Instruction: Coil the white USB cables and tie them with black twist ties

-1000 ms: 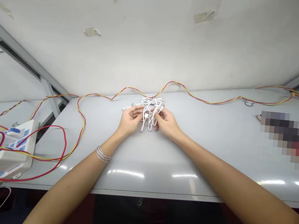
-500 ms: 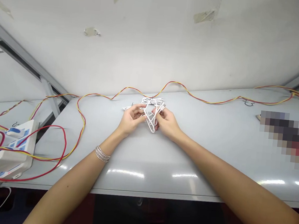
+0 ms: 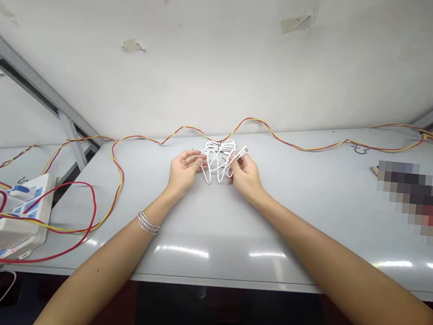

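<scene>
Between my two hands hangs a white USB cable (image 3: 220, 175), its loops partly spread in the air. My left hand (image 3: 185, 168) pinches one end of it between thumb and fingers. On the other side, my right hand (image 3: 246, 176) is closed round the cable near its USB plug (image 3: 242, 152), which sticks up past the fingers. Just behind, a coiled bundle of white cable (image 3: 213, 146) with a dark tie lies on the grey table (image 3: 211, 218). Loops in front overlap this bundle, so some strands cannot be told apart.
Red and yellow twisted wires (image 3: 189, 127) run along the table's back edge by the white wall (image 3: 225, 71). A white power strip (image 3: 40, 217) with plugs and a red cord (image 3: 93, 207) stands at the left. A blurred-out object (image 3: 420, 197) lies at the right.
My hands have moved apart, the left one leftward and the right one slightly rightward. The cable's loops between them have opened out, and the plug now points up and right.
</scene>
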Tool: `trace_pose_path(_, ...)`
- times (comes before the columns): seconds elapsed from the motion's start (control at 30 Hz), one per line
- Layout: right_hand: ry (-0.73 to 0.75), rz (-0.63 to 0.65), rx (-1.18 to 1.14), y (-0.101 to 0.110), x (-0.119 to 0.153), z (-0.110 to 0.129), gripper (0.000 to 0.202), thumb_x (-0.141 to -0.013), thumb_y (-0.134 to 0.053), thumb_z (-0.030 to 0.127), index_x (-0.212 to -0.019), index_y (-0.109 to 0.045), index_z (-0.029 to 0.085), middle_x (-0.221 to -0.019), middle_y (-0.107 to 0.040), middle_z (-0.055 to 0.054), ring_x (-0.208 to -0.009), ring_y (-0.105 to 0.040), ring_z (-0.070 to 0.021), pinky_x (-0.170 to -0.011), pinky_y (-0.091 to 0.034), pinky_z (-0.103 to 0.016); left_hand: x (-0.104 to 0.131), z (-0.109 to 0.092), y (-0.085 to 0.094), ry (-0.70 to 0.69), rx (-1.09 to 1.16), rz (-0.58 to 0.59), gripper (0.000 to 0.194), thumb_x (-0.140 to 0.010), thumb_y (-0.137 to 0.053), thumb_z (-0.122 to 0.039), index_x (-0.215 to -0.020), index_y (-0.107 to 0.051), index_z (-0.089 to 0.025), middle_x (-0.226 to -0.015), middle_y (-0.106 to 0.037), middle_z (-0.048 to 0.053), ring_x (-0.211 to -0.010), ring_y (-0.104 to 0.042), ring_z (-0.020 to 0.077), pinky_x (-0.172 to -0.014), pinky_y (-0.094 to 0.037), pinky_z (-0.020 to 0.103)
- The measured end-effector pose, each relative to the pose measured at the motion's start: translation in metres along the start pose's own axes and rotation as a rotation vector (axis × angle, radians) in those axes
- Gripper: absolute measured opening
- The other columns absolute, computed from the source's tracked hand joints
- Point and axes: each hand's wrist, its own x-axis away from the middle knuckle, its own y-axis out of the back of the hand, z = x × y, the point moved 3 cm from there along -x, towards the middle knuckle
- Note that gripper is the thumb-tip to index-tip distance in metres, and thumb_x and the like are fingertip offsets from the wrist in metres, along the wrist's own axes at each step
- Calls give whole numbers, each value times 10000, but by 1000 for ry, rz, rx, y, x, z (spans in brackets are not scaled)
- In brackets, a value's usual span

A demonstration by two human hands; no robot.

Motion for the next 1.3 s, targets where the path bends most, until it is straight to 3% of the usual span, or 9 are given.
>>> trace_pose_path(0.2, 8, 122, 12, -2, -2, -3, 233, -921, -558, 441, -830, -489, 238, -624, -492, 42, -516, -461, -124, -510, -390, -268, 1, -8, 3, -65, -59, -30, 348, -806, -776, -332, -1058, -582, -190, -1159, -744, 106, -638, -705, 142, -623, -612, 334)
trace_pose_path(0.4, 9, 183, 36, -3, -3, -7, 273, -902, -554, 475, -796, -509, 228, -621, -502, 38, -557, -456, -130, -558, -373, -268, -2, -9, 3, -85, -95, -30, 382, -819, -788, -391, -1103, -680, -160, -1048, -778, 92, -668, -679, 108, -654, -560, 249)
trace_pose_path(0.57, 31, 191, 97, -2, -2, -8, 253, -923, -527, 465, -849, -537, 223, -641, -532, 33, -577, -489, -139, -565, -395, -267, 1, -7, -1, -18, -140, 27, 471, -818, -790, -363, -1233, -706, -156, -1054, -780, 97, -703, -645, 120, -679, -535, 270)
trace_pose_path(0.73, 17, 159, 130, -1, -1, -5, 222, -939, -538, 435, -874, -552, 224, -663, -576, 20, -581, -523, -140, -569, -417, -268, 2, -3, -2, 28, -106, 99, 821, -610, -912, -207, -1366, -603, -130, -1174, -745, 130, -819, -685, 133, -812, -561, 307)
trace_pose_path(0.8, 3, 135, 139, -1, -1, -4, 208, -947, -531, 423, -899, -562, 223, -665, -580, 18, -579, -532, -144, -563, -423, -270, 0, -1, -1, 43, -79, 75, 747, -592, -903, -176, -1285, -633, -115, -1143, -751, 131, -817, -698, 134, -854, -572, 329)
trace_pose_path(0.97, -13, 118, 124, -2, 0, -2, 159, -968, -483, 341, -988, -575, 213, -786, -655, -22, -611, -559, -151, -562, -453, -281, -2, 1, 0, 26, -51, 34, 307, -690, -808, -206, -967, -699, -130, -1069, -754, 116, -852, -738, 168, -915, -590, 377)
trace_pose_path(1.07, -5, 134, 87, -3, 0, -2, 149, -977, -473, 349, -1002, -542, 220, -965, -706, -48, -625, -576, -133, -566, -474, -276, -1, -1, 0, -1, -62, 37, 325, -696, -817, -236, -966, -657, -149, -1032, -746, 93, -796, -730, 157, -862, -602, 371)
trace_pose_path(1.3, 10, 143, 69, -3, 1, -1, 222, -975, -490, 439, -930, -541, 228, -826, -668, -19, -598, -561, -138, -536, -460, -266, 3, -9, -5, 94, -30, 95, 429, -837, -728, -431, -1067, -409, -261, -886, -754, 23, -621, -708, 167, -568, -566, 301)
